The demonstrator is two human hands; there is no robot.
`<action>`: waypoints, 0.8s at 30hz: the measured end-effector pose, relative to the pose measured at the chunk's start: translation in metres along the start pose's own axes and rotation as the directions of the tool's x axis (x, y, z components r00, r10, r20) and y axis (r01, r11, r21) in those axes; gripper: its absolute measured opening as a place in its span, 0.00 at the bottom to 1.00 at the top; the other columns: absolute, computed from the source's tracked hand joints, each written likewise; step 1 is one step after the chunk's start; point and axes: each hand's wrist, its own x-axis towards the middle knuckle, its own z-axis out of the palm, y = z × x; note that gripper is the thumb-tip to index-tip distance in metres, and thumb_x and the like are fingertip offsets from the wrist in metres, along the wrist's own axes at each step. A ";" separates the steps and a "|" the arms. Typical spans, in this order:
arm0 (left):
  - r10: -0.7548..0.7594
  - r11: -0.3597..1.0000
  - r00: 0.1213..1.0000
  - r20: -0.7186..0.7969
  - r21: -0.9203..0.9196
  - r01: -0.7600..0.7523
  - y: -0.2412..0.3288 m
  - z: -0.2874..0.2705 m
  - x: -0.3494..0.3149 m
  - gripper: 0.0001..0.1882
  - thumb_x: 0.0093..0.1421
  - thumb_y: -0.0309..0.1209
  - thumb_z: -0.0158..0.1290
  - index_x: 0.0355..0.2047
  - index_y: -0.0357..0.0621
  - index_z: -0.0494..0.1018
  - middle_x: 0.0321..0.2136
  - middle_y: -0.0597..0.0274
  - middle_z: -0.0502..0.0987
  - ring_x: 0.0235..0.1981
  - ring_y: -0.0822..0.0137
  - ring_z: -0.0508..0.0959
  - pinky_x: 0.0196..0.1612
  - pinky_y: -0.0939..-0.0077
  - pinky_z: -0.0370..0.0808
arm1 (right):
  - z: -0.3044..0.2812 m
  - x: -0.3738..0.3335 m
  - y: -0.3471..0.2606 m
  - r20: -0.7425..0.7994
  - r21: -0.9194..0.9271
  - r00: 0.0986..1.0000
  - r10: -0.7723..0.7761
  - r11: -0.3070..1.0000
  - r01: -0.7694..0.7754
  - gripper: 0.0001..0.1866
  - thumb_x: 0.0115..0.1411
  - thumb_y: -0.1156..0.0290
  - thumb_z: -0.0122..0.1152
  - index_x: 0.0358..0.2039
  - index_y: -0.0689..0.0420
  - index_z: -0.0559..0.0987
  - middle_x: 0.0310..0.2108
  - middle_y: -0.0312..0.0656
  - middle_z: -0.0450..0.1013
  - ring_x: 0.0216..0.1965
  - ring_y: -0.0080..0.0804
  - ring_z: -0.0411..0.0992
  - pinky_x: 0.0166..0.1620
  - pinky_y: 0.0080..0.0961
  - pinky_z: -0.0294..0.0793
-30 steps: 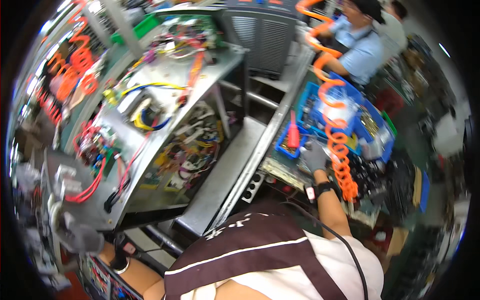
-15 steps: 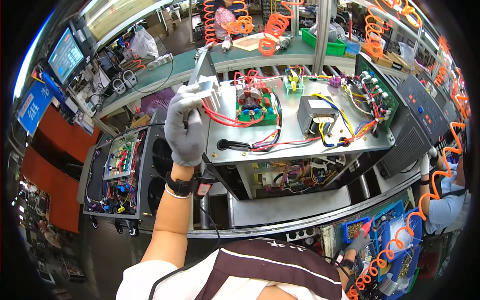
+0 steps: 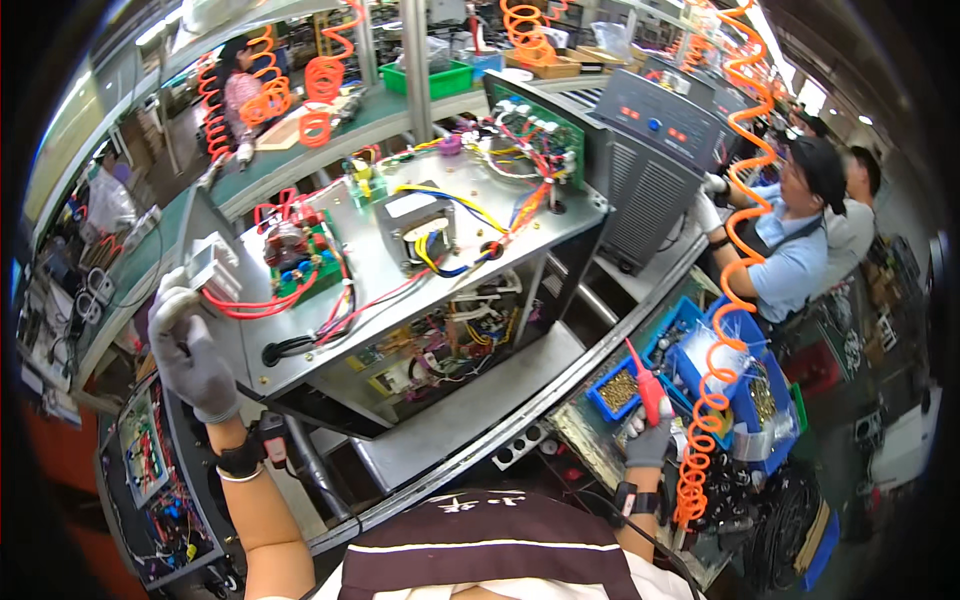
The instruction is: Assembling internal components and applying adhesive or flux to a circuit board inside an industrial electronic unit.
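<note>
My left hand, in a grey glove, is at the left end of an open metal machine chassis. Its fingers are curled round the near edge of an upright grey panel, right beside a pale finned block with red wires. On the chassis top sit a green circuit board and a transformer. Off to the right, my gloved right hand is closed round a red tool with a thin pointed end, above the parts bins. The tool's exact kind is unclear.
Blue bins of small brass-coloured parts stand at the right, with an orange coiled hose hanging before them. A co-worker in blue handles another grey machine. A second open unit stands at the lower left.
The view has swung to the right, so the chassis appears further left. My right hand has lifted the red tool, which now points upward. My left hand stays at the panel.
</note>
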 end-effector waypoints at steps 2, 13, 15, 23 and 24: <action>-0.076 0.996 0.997 -0.015 -0.038 0.076 -0.002 -0.001 -0.003 0.21 0.53 0.08 0.36 0.44 0.33 0.70 0.50 0.48 0.73 0.59 0.55 0.70 0.66 0.60 0.61 | -0.004 -0.002 0.003 -0.044 0.031 0.999 0.007 1.000 -0.006 0.17 0.64 0.49 0.60 0.35 0.48 0.72 0.21 0.31 0.65 0.16 0.20 0.60 0.19 0.20 0.58; -0.059 0.998 0.998 -0.029 -0.018 0.058 -0.009 -0.003 -0.006 0.21 0.55 0.08 0.35 0.45 0.32 0.70 0.53 0.42 0.74 0.58 0.54 0.72 0.65 0.59 0.63 | 0.052 -0.008 -0.032 0.217 -0.090 0.974 -0.058 0.993 0.080 0.23 0.59 0.48 0.66 0.38 0.55 0.74 0.25 0.30 0.64 0.22 0.20 0.61 0.24 0.19 0.59; -0.049 0.999 0.998 -0.027 0.007 0.049 -0.009 -0.003 -0.006 0.21 0.55 0.08 0.35 0.45 0.31 0.70 0.52 0.43 0.74 0.57 0.54 0.73 0.64 0.60 0.64 | 0.070 -0.002 -0.038 0.204 -0.501 0.951 -0.231 0.810 0.305 0.18 0.58 0.53 0.67 0.36 0.55 0.76 0.27 0.31 0.69 0.24 0.21 0.64 0.26 0.21 0.63; -0.048 0.998 0.999 -0.018 0.027 0.049 -0.013 -0.005 -0.005 0.21 0.54 0.09 0.36 0.45 0.33 0.71 0.52 0.43 0.74 0.56 0.56 0.74 0.63 0.63 0.66 | 0.081 0.012 -0.024 0.208 -0.475 0.965 -0.162 0.845 0.245 0.24 0.60 0.47 0.63 0.39 0.58 0.76 0.30 0.39 0.75 0.23 0.23 0.68 0.24 0.20 0.65; -0.045 0.998 0.999 -0.007 0.033 0.045 -0.013 -0.007 -0.005 0.21 0.54 0.09 0.36 0.44 0.33 0.71 0.52 0.43 0.74 0.56 0.57 0.74 0.63 0.64 0.66 | 0.079 0.014 -0.021 0.113 -0.731 0.974 -0.198 0.647 0.216 0.27 0.60 0.44 0.62 0.41 0.59 0.75 0.32 0.41 0.75 0.24 0.25 0.68 0.24 0.20 0.66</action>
